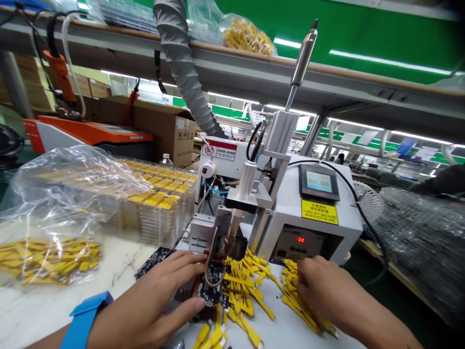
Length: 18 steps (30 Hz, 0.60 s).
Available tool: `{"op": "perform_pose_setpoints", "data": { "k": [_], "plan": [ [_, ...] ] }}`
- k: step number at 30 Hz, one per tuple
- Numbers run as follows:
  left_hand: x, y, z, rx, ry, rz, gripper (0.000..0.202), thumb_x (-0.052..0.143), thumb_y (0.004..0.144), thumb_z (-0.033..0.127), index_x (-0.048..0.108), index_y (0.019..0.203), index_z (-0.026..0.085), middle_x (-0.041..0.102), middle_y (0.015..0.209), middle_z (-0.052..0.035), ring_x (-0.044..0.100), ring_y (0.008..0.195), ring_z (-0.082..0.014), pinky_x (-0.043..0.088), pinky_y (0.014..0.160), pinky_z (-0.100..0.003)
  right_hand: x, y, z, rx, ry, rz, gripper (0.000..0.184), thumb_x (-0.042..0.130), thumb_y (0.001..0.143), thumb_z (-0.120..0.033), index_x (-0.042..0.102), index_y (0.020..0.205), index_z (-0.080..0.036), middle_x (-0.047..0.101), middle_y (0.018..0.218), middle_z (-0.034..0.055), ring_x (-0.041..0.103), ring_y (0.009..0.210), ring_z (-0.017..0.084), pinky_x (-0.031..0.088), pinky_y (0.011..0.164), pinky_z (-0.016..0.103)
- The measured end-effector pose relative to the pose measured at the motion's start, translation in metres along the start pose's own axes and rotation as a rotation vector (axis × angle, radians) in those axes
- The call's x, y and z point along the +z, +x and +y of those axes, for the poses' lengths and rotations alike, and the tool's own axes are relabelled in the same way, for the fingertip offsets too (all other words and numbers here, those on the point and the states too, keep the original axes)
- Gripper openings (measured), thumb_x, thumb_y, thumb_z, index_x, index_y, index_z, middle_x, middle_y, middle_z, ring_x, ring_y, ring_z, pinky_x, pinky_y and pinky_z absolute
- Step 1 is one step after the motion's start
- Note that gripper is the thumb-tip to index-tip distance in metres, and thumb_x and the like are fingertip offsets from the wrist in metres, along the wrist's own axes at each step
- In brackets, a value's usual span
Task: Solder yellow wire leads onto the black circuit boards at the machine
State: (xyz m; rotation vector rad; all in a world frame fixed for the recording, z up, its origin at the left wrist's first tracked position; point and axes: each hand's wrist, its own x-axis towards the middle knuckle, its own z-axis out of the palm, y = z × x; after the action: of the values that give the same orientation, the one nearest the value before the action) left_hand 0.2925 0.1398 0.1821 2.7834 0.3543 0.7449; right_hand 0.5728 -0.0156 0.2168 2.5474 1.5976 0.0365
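My left hand (158,293) rests with fingers and thumb spread at the left side of a black circuit board (212,290), touching it. The board lies beneath the head of a bench machine (232,232), and a thin brown tube curves down over it. Yellow flat flex strips (247,286) lie loose just right of the board. Over another heap of yellow strips (296,305), my right hand (321,281) is closed, fingers curled down into the heap. Its fingertips are hidden, so whatever they pinch cannot be made out. More black boards (154,259) lie behind my left hand.
A clear bag of yellow strips (51,257) lies at the left, before stacked clear trays (156,208). The machine's control box (312,194) with a small screen stands at the right. A grey hose (185,63) hangs from the shelf (232,55). A cardboard box (181,138) stands behind.
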Motion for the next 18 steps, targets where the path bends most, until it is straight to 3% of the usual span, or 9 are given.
{"op": "perform_pose_setpoints", "data": {
  "k": [5, 8, 12, 18],
  "plan": [
    [-0.001, 0.0, 0.001, 0.002, -0.014, 0.019, 0.039, 0.063, 0.086, 0.033, 0.056, 0.124, 0.029, 0.062, 0.128, -0.0041, 0.057, 0.118, -0.0259, 0.048, 0.099, -0.038, -0.003, 0.002, -0.008, -0.039, 0.041, 0.026, 0.021, 0.05, 0.078, -0.001, 0.062, 0.074, -0.017, 0.063, 0.074, 0.0094, 0.061, 0.066, 0.026, 0.032, 0.053, 0.03],
    [-0.001, 0.001, 0.002, 0.003, -0.001, 0.017, 0.04, 0.062, 0.086, 0.032, 0.055, 0.125, 0.028, 0.062, 0.127, -0.0049, 0.057, 0.117, -0.0254, 0.049, 0.098, -0.037, -0.003, 0.003, -0.015, -0.183, 0.11, 0.086, 0.022, 0.049, 0.079, 0.001, 0.058, 0.081, -0.018, 0.061, 0.083, 0.0066, 0.058, 0.08, 0.025, 0.041, 0.065, 0.032],
    [-0.001, 0.001, 0.006, 0.009, -0.004, 0.026, 0.043, 0.064, 0.085, 0.033, 0.055, 0.126, 0.028, 0.062, 0.126, -0.0056, 0.057, 0.116, -0.0272, 0.049, 0.097, -0.039, 0.0, -0.003, -0.024, -0.461, 0.372, 0.237, 0.02, 0.042, 0.085, -0.003, 0.054, 0.09, -0.018, 0.055, 0.091, 0.0065, 0.054, 0.083, 0.022, 0.044, 0.072, 0.034],
    [0.009, 0.005, 0.001, 0.039, 0.04, 0.024, 0.037, 0.06, 0.088, 0.03, 0.057, 0.125, 0.027, 0.059, 0.128, -0.0064, 0.053, 0.118, -0.0281, 0.05, 0.096, -0.041, 0.006, -0.005, -0.041, -0.513, 0.709, 0.238, 0.017, 0.046, 0.092, -0.01, 0.058, 0.093, -0.021, 0.06, 0.089, 0.0016, 0.057, 0.083, 0.018, 0.044, 0.073, 0.03]
  ]
}}
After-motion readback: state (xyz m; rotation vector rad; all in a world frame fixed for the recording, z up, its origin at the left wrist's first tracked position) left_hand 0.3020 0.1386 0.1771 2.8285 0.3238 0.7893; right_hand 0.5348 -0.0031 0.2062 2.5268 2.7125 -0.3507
